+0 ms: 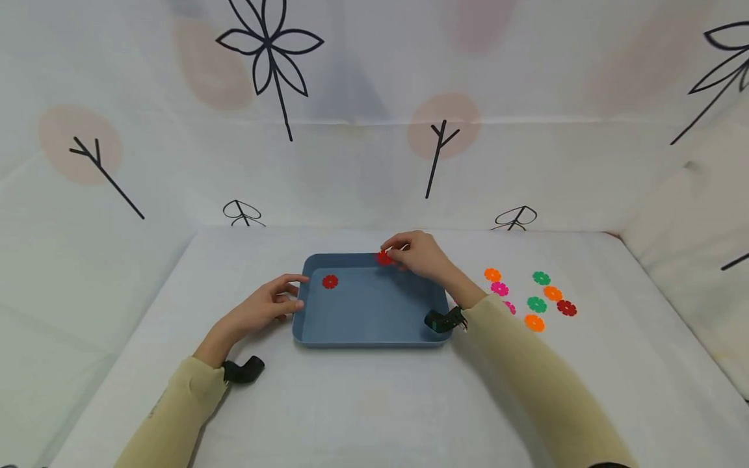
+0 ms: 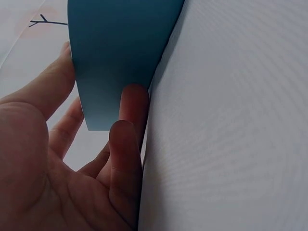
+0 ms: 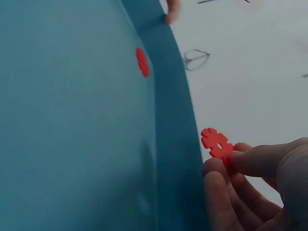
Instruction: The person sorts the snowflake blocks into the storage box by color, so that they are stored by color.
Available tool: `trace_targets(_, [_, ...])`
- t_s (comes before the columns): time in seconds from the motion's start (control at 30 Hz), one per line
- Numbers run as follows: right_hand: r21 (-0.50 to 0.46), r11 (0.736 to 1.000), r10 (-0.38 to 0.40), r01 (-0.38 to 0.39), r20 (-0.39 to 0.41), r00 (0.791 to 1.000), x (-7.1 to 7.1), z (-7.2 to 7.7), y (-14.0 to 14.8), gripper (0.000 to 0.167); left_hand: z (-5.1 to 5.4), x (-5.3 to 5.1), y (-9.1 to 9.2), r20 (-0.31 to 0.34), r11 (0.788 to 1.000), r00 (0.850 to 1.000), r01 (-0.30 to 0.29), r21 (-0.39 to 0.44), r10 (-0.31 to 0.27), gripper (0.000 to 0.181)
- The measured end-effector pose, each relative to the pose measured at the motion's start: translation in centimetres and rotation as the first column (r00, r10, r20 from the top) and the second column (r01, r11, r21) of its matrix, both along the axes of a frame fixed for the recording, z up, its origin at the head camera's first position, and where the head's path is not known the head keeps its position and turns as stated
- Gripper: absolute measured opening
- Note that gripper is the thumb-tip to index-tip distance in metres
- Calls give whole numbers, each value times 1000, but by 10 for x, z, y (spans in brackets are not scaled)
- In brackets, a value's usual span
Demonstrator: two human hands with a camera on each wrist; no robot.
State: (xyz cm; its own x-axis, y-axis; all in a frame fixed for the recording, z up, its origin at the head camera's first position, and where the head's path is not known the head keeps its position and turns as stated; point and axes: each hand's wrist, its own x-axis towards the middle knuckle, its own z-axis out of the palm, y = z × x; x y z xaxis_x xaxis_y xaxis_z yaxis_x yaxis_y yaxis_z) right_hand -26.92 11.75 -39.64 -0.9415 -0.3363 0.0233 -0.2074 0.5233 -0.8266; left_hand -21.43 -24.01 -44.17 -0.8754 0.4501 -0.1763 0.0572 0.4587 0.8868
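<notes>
A blue-grey tray [image 1: 374,318] lies on the white table. My left hand [image 1: 269,305] rests at its left side, fingers spread and touching the rim and outer wall; in the left wrist view the fingertips [image 2: 134,103] meet the tray's wall [image 2: 115,53]. Over the far rim, my right hand [image 1: 418,253] pinches a bright red notched plastic disc [image 1: 383,259] between thumb and fingers. The right wrist view shows that same disc [image 3: 216,143] held clear of the tray floor. Inside the tray, near its far left corner, a red notched disc [image 1: 330,281] lies flat.
Right of the tray, several loose notched discs lie on the table: orange [image 1: 534,323], green [image 1: 536,304], pink [image 1: 499,288] and a dark red one [image 1: 566,307]. One pink disc [image 1: 510,307] is partly hidden by the right sleeve. A patterned white cloth [image 1: 351,169] stands behind.
</notes>
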Motion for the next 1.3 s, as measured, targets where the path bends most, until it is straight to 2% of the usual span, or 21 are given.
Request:
trace_targets(0.13, [34, 997, 73, -73, 8, 997, 1, -12, -19, 17, 1, 0, 0, -3, 1000, 1000, 7, 7, -7, 59])
trace_targets(0.27, [47, 989, 136, -139, 55, 989, 2, -21, -33, 18, 2, 1, 0, -5, 1000, 1000, 12, 13, -12, 59])
trace_targets(0.5, [70, 969, 229, -236, 91, 969, 1, -20, -51, 17, 1, 2, -2, -2, 1000, 1000, 3, 5, -3, 58])
trace_targets(0.63, [95, 948, 293, -303, 113, 949, 0, -19, -63, 16, 2, 2, -2, 4, 1000, 1000, 1, -2, -1, 59])
trace_targets(0.77, [76, 930, 347, -360, 145, 927, -1, -25, -79, 16, 3, 3, -2, 3, 1000, 1000, 1, -9, -1, 59])
trace_targets(0.87, [31, 935, 344, -353, 165, 925, -2, -32, -86, 16, 1, 2, -1, -3, 1000, 1000, 9, -9, -9, 58])
trace_targets(1.0, [-34, 952, 306, -305, 189, 933, -4, -40, -87, 15, 1, 1, 0, -4, 1000, 1000, 16, -7, -16, 58])
trace_targets(1.3, [-67, 953, 302, -295, 199, 932, -4, -41, -85, 15, 0, 0, -1, -6, 1000, 1000, 10, -7, -10, 59])
